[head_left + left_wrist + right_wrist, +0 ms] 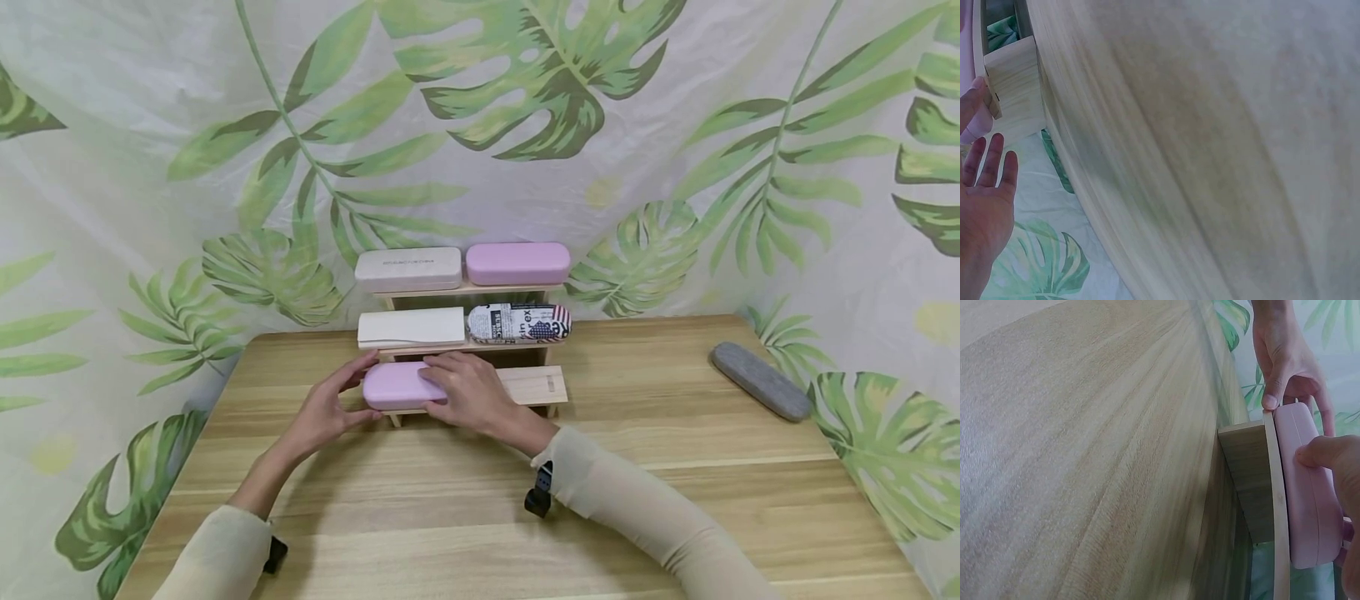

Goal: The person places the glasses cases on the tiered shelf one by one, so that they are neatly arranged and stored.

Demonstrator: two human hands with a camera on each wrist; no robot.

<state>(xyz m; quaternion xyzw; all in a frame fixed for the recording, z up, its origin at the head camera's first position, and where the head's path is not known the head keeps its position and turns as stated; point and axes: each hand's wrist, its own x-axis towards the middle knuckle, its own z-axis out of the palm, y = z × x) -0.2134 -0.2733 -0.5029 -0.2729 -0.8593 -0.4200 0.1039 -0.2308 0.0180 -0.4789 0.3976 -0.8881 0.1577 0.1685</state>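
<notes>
A lilac glasses case [401,385] lies along the left part of the lowest step of a small wooden tiered shelf [557,388]. My right hand [472,392] holds its right part, the thumb [1317,452] on the front side and the fingers behind. At the left end, my left hand [333,406] stands with fingers spread and fairly straight [991,164], its thumb [1274,394] at the step's edge. Whether the left fingers touch the case, I cannot tell.
A white case [408,270] and a pink case [517,263] sit on the top step. The middle step bears a cream case [411,327] and a newsprint-patterned case [519,323]. A grey case [761,382] lies at the right on the wooden table [465,517].
</notes>
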